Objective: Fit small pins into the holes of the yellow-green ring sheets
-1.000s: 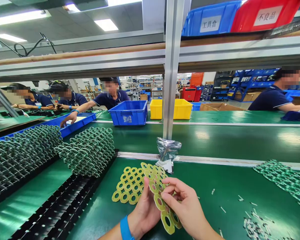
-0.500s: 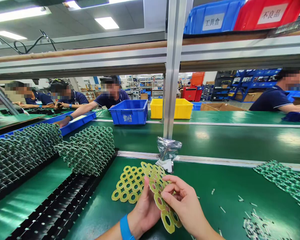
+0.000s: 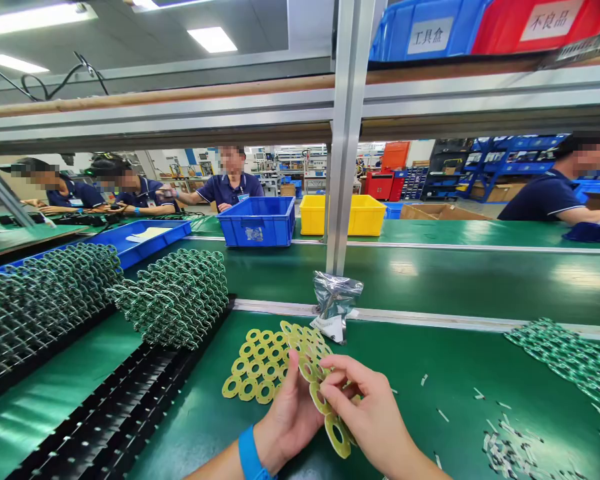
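A yellow-green panel of joined ring-shaped circuit boards [image 3: 310, 357] is held up at a tilt between my hands. My left hand [image 3: 293, 420] supports it from the left and below, thumb up along its edge. On the other side, my right hand [image 3: 367, 407] has its thumb and index finger closed on the panel's right part, hiding some rings. Behind my left hand a similar yellow-green panel [image 3: 247, 379] lies flat on the green table. Small white strips [image 3: 510, 447] are scattered to the right of my right hand.
Two blocks of stacked green ring boards [image 3: 175, 300] stand in black slotted racks [image 3: 125, 407] on the left. A silvery bag [image 3: 336, 297] sits by the metal post [image 3: 347, 147]. Green ring panels [image 3: 565, 360] lie at right. Blue [image 3: 257, 223] and yellow bins [image 3: 367, 217] stand beyond; co-workers sit behind.
My hands stay almost in place on the panel, with the right fingers shifted slightly. Across the table, a co-worker has drawn an arm back from the blue tray and sits more upright.
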The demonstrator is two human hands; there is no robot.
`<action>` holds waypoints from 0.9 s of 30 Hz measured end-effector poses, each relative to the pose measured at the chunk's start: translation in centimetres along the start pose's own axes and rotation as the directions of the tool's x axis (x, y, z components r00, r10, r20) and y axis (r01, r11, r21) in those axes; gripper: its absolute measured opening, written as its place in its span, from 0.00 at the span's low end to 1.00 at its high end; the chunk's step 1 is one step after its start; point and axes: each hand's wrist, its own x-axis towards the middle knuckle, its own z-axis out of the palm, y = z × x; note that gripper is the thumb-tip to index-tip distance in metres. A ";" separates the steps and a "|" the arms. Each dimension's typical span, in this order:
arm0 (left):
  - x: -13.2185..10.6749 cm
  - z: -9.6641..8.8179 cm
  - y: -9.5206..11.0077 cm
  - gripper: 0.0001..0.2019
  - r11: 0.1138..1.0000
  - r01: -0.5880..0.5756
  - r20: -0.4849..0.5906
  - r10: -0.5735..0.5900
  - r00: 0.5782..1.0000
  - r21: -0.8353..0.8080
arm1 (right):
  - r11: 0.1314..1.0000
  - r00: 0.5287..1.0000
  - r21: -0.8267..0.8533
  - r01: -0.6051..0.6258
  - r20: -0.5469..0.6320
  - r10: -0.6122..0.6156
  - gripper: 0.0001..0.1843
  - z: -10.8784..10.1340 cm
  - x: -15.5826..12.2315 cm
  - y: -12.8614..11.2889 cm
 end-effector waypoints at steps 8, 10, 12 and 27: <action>0.0 0.2 0.1 0.26 0.998 -0.048 -0.046 0.050 0.998 0.034 | 0.980 0.998 -0.194 0.039 0.062 -0.028 0.07 -1.9 0.7 -1.1; -0.1 0.3 0.0 0.26 0.998 -0.052 -0.058 0.055 0.997 0.042 | 0.965 0.997 -0.256 0.059 0.071 -0.042 0.08 -2.0 0.7 -1.0; -0.1 0.4 0.0 0.25 0.997 -0.056 -0.065 0.059 0.996 0.049 | 0.952 0.996 -0.300 0.064 0.072 -0.044 0.09 -1.9 0.7 -0.8; -0.1 0.5 -0.2 0.24 0.996 -0.058 -0.098 0.064 0.993 0.060 | 0.917 0.996 -0.390 0.079 0.073 -0.054 0.08 -1.7 0.7 -0.7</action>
